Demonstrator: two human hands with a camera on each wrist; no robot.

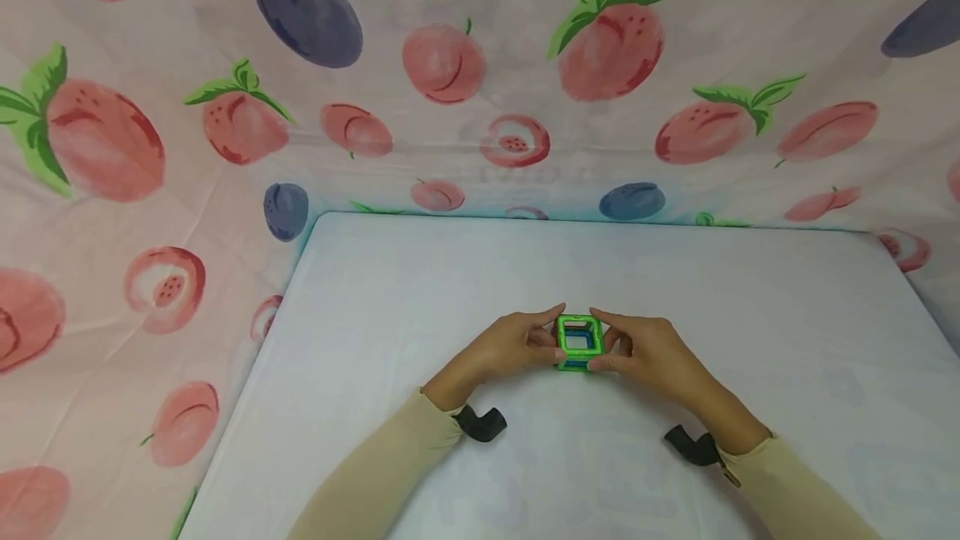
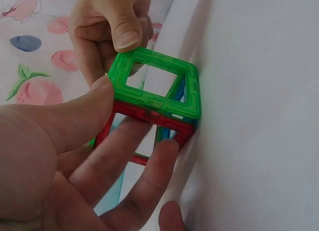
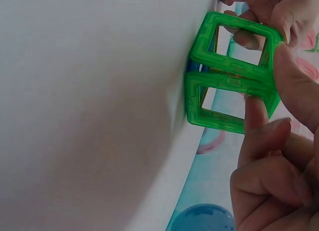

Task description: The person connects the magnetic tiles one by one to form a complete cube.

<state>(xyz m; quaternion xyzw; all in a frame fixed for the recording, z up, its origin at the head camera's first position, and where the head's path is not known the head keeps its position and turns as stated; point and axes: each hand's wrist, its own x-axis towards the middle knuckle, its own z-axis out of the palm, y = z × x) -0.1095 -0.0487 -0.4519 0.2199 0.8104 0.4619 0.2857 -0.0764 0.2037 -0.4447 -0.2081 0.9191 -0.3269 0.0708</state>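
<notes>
A small cube of magnetic tiles [image 1: 598,337] with open square frames stands near the middle of the white table. Green tiles [image 3: 234,66] form two of its sides in the right wrist view. A red tile [image 2: 172,124] faces the left palm in the left wrist view, and some blue shows behind. My left hand [image 1: 517,346] holds the cube at its left side, thumb on an edge and fingers spread along the red tile. From the opposite side my right hand [image 1: 651,350] pinches it between thumb and fingers. Whether the cube rests on the table I cannot tell.
White table [image 1: 420,265] surface lies around both hands. A fruit-print cloth [image 1: 450,140] hangs behind the table and along its left side. Dark curved pieces [image 1: 482,424] sit at both wrists, by the beige sleeves [image 1: 382,473].
</notes>
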